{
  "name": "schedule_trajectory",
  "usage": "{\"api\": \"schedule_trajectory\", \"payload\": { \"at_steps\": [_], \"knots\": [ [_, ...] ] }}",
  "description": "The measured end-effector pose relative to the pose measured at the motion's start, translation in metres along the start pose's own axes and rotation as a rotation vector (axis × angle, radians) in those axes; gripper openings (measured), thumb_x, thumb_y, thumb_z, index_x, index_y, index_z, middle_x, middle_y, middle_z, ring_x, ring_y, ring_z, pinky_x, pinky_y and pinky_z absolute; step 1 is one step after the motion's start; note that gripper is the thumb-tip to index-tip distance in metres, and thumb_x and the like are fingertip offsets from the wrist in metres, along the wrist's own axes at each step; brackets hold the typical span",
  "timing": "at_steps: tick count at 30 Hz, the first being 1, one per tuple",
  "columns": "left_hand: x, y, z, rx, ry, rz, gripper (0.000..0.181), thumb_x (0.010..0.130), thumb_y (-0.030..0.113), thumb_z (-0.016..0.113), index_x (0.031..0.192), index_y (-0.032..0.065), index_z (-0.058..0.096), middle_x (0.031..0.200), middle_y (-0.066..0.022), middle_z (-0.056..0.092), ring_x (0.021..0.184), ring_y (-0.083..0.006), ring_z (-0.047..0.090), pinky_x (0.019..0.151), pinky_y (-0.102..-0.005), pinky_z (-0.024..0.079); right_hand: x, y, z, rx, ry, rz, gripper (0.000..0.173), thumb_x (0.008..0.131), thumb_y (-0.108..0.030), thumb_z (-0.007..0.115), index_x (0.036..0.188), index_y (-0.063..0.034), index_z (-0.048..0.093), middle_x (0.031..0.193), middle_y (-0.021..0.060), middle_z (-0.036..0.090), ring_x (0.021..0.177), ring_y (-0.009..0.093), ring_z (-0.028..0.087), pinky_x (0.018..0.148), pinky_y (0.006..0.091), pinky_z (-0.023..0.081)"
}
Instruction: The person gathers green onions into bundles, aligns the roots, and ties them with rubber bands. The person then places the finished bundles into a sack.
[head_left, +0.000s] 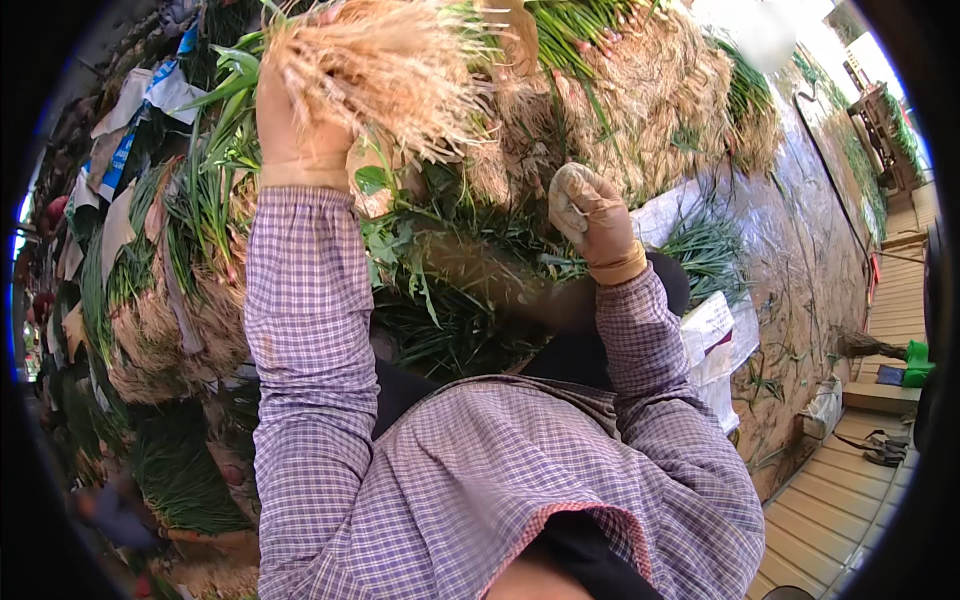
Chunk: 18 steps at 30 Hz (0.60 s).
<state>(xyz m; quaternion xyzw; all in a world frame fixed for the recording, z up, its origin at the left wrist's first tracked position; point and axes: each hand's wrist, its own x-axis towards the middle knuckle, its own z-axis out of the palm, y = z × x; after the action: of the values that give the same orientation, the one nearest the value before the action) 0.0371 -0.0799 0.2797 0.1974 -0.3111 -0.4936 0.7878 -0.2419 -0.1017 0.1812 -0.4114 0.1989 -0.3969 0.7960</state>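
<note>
My left hand (304, 127) reaches forward at the upper left, under a bunch of rooted green onions (375, 71) whose pale roots fan to the right. Its fingers are hidden behind the roots. My right hand (592, 214), in a soiled thin glove, is curled at the centre right, its fingers folded towards the palm; nothing plainly shows in it. Loose green leaves (450, 322) lie between my arms, above my lap. Beyond my right hand spreads a wide pile of onion bunches (645, 112) with tangled tan roots.
More onion bunches (150, 330) are heaped at the left, with torn cartons (124, 127) behind them. Right of my right hand are cut green leaves (705, 251) and a white printed package (709, 337). A wet brown floor (802, 300) and a slatted surface (817, 502) lie farther right.
</note>
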Motion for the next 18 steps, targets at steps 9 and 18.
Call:
{"api": "schedule_trajectory", "payload": {
  "at_steps": [9,18],
  "knots": [
    [0.011,0.037,0.17,-0.213,0.088,-0.125,0.025,0.088,0.022,0.048,0.064,0.0128,0.048,0.053,0.0011,0.046,0.047,-0.0119,0.044,0.049,-0.0274,0.043,0.049,-0.095,0.108,-1.098,0.188,-0.855,0.02,0.092,-0.021,0.05,0.094,-0.0028,0.059,0.067,0.0014,0.059,0.048,0.006,0.047,0.041,0.016,0.034],
    [0.026,0.073,0.184,-0.294,0.081,0.233,0.017,0.081,0.019,0.058,0.082,0.0022,0.058,0.073,-0.0073,0.06,0.061,-0.0172,0.053,0.065,-0.0281,0.043,0.06,-0.055,0.147,-0.539,-0.161,-0.499,0.017,0.092,-0.015,0.048,0.088,-0.0017,0.058,0.065,0.0006,0.056,0.051,0.004,0.048,0.044,0.0175,0.038]
  ]
}}
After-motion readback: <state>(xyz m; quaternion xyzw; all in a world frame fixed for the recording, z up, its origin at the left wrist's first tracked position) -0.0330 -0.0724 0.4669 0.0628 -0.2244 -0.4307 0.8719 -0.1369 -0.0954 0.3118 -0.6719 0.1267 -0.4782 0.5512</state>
